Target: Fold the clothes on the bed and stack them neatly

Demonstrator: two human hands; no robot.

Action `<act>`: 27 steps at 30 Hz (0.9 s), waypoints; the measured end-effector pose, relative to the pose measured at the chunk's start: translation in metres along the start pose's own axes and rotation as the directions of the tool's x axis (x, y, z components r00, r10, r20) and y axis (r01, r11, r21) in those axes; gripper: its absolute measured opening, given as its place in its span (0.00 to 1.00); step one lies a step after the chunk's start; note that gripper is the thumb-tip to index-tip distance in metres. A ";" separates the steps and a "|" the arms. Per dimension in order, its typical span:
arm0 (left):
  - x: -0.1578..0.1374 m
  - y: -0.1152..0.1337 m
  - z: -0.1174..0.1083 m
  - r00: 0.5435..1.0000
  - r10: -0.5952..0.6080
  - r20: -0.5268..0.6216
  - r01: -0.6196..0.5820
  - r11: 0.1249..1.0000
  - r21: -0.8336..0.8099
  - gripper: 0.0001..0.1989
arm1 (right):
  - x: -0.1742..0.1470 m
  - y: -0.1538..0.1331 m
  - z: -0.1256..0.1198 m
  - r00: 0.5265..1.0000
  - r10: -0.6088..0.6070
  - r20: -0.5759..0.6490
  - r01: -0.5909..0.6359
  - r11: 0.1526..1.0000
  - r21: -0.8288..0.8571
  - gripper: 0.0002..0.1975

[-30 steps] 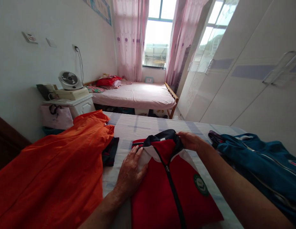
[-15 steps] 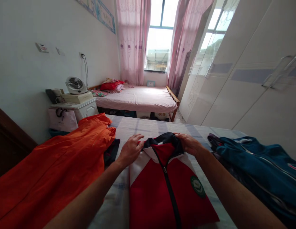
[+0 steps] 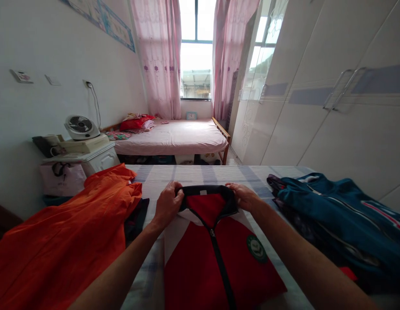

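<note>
A red and white zip jacket point(image 3: 195, 262) with a dark collar and a round green badge lies front up on the bed with a checked sheet point(image 3: 204, 172). My left hand point(image 3: 169, 202) pinches the left end of its collar between thumb and fingers. At the collar's right end, my right hand point(image 3: 243, 196) grips the dark cloth. Between the two hands the collar is stretched fairly straight, with a small pale label at its middle. The zip is closed up to the lower collar. The jacket's bottom edge runs out of view.
Orange clothing point(image 3: 74, 228) spreads on the left, and a pile topped by a blue jacket point(image 3: 342, 211) lies on the right. Beyond are a second bed point(image 3: 180, 135), a small fan point(image 3: 80, 127) on a white cabinet point(image 3: 105, 160), and a tall wardrobe point(image 3: 303, 129).
My left hand has closed on the collar's left end, where its fingers were apart before. The collar has gone from crumpled to straightened. The view has turned slightly to the right.
</note>
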State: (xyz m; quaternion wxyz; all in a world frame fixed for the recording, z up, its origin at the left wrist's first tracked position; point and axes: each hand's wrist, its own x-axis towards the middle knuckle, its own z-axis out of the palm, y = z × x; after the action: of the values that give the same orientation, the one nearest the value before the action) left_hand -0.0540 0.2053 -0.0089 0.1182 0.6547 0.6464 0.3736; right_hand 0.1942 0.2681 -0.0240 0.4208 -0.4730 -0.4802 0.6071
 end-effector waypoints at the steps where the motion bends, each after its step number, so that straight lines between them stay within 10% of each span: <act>1: -0.001 0.000 0.000 1.000 -0.008 -0.016 0.008 1.000 -0.002 0.10 | -0.001 0.000 0.003 0.999 -0.018 -0.031 0.017 1.000 -0.006 0.01; 9: 0.004 -0.008 0.005 0.996 -0.093 -0.013 0.093 0.996 -0.001 0.08 | -0.024 -0.014 0.006 0.951 -0.185 0.248 0.264 0.903 -0.338 0.21; 15: 0.007 -0.012 0.016 0.992 -0.108 0.061 0.106 0.994 0.040 0.07 | 0.002 0.003 0.005 0.948 -0.316 0.026 0.212 0.572 -0.792 0.14; 27: -0.025 -0.045 -0.029 0.988 -0.142 0.068 0.141 0.990 0.020 0.19 | -0.042 -0.007 -0.001 0.858 -0.501 -0.110 0.225 0.561 -0.797 0.17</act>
State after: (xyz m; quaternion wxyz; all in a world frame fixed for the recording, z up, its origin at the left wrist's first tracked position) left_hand -0.1034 0.1787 -0.0259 0.1617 0.6207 0.6895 0.3364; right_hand 0.2042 0.2295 -0.0104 0.3728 -0.5866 -0.7010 0.1595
